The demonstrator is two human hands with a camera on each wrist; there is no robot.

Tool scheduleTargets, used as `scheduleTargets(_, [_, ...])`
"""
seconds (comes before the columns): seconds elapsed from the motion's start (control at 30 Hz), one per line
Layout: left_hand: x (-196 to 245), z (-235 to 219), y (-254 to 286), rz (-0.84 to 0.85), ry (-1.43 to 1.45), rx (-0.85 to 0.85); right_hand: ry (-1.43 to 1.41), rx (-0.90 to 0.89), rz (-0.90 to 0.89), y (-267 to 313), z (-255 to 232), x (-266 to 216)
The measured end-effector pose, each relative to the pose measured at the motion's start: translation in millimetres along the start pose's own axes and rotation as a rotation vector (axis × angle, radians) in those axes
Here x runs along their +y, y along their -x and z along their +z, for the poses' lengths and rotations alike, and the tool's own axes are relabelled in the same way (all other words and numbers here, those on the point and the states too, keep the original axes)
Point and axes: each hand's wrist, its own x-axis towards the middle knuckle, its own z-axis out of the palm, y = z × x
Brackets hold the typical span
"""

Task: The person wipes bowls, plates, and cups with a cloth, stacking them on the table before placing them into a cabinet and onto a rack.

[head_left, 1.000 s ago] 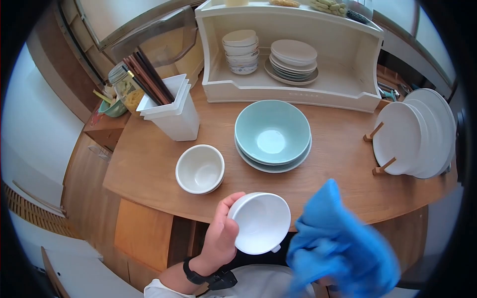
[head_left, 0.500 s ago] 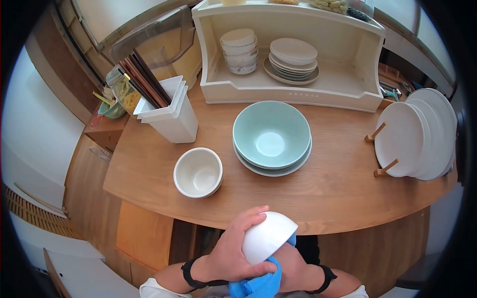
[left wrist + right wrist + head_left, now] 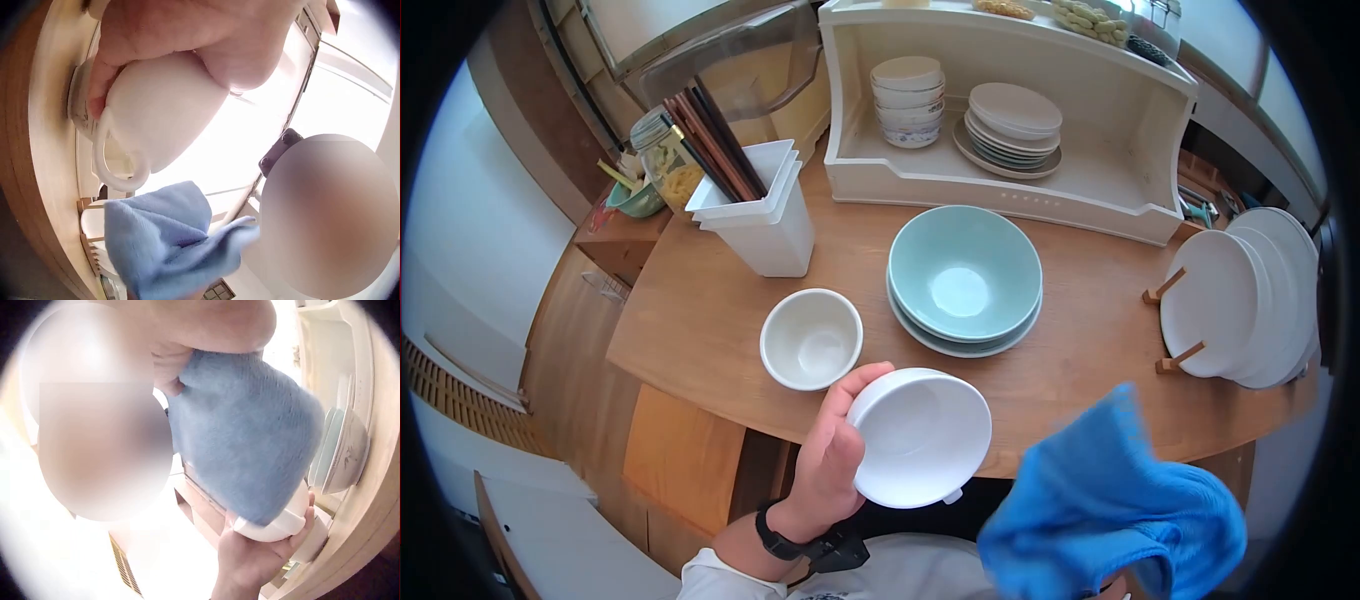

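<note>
My left hand (image 3: 828, 465) grips a white cup (image 3: 925, 440) around its side, thumb near the rim, just off the table's front edge. The cup's mouth faces up toward the head camera, and its inside shows bare white. A looped handle (image 3: 134, 182) stands out from the cup in the left wrist view. My right hand (image 3: 215, 328) holds a blue cloth (image 3: 1115, 500), which hangs bunched to the right of the cup. In the head view this cloth covers most of that hand. On the table behind the cup sits a white bowl (image 3: 811, 340).
A teal bowl (image 3: 965, 275) rests on another dish mid-table. To the left, a white holder (image 3: 765, 235) carries chopsticks. Stacked bowls (image 3: 908, 100) and small plates (image 3: 1015, 115) fill part of a cream shelf (image 3: 1000, 205). White plates (image 3: 1215, 305) stand in a wooden rack at right.
Half a second ago both hands were together, the cup tipped on its side with the cloth at its mouth. Now the cup faces up again and the cloth has swung away right.
</note>
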Motion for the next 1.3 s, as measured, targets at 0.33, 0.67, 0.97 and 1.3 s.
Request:
scheduleTargets(0.33, [-12.6, 13.6, 8.6, 0.285, -0.415, -0.2, 0.787, 0.082, -0.018, -11.2, 63.0, -11.5])
scheduleTargets(0.67, [-9.6, 8.6, 3.8, 0.423, -0.492, -0.178, 0.669, 0.03, -0.002, -31.7, 39.9, -13.0])
scheduleTargets(0.97, [-2.3, 13.3, 4.6, 0.427, -0.383, -0.277, 0.142, 0.161, -0.146, -35.8, 30.7, -39.7])
scheduleTargets(1.3, [-5.1, 17.1, 6.6, 0.45, -0.452, -0.288, 0.502, 0.127, 0.033, -21.9, 39.5, -29.3])
